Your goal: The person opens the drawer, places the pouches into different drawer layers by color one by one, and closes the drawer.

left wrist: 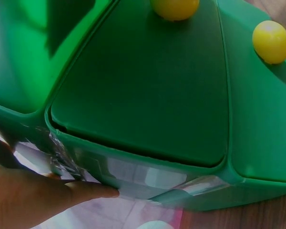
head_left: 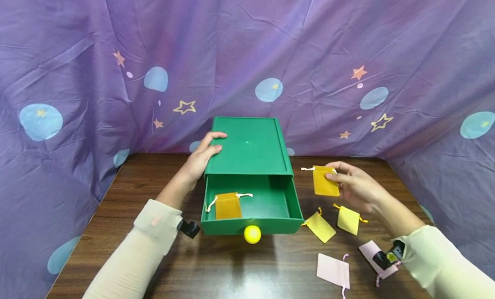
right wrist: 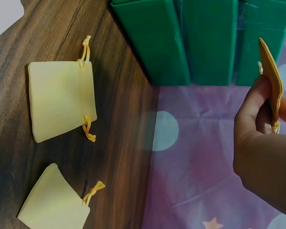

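Observation:
A green box (head_left: 249,146) stands at the table's middle with its drawer (head_left: 251,226) pulled out toward me. An orange drawstring pouch (head_left: 228,205) lies inside the drawer. My left hand (head_left: 205,155) rests on the box's top left edge, fingers straight; in the left wrist view its fingers (left wrist: 81,191) press the box's side (left wrist: 143,105). My right hand (head_left: 353,185) pinches a second orange pouch (head_left: 325,181) above the table, right of the box; the right wrist view shows this pouch (right wrist: 271,76) edge-on between thumb and fingers.
A yellow round knob (head_left: 252,234) sticks out of the drawer front. Two pale yellow pouches (head_left: 321,227) (head_left: 349,220) and two pink pouches (head_left: 333,271) (head_left: 373,254) lie on the wooden table (head_left: 116,221) at right. Purple star-patterned cloth (head_left: 247,54) hangs behind and at both sides.

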The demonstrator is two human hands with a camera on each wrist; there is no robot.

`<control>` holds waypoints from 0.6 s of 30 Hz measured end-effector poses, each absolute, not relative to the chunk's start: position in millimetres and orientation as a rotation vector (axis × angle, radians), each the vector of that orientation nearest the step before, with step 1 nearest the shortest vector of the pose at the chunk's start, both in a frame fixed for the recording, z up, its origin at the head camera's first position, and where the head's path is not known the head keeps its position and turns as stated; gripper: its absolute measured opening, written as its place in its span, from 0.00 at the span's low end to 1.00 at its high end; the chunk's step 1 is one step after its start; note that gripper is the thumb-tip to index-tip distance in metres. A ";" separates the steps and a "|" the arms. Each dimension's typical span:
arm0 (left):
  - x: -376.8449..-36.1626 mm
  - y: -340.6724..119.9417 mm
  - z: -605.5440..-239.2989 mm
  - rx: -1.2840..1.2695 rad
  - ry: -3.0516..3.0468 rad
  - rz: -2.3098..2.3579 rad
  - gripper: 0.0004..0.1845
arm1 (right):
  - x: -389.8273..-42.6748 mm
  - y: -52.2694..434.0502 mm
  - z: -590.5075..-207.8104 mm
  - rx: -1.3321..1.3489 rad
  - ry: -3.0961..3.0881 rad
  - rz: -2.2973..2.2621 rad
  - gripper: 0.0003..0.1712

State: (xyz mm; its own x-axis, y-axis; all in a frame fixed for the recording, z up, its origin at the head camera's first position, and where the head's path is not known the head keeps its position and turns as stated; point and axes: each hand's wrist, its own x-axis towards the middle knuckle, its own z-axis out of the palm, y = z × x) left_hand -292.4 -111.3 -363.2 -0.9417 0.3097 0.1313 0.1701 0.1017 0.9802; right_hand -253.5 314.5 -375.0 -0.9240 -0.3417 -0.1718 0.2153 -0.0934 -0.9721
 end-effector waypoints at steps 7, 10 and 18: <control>-291.2 -111.1 -362.2 0.494 2.244 1.980 0.22 | -249.4 313.4 -370.6 -0.222 1.751 -2.111 0.11; -291.4 -111.4 -363.0 0.498 2.249 1.977 0.22 | -247.5 312.5 -368.3 -0.240 1.739 -2.116 0.11; -291.8 -110.8 -363.5 0.495 2.258 1.978 0.22 | -243.2 308.9 -362.6 -0.266 1.729 -2.121 0.11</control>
State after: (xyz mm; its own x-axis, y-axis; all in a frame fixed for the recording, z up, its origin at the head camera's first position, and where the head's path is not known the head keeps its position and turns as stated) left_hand -291.8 -110.8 -363.5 -0.9423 0.3050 0.1378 0.1767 0.1039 0.9788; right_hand -243.2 308.9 -362.6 -0.9061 -0.4117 -0.0969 0.1780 -0.1634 -0.9704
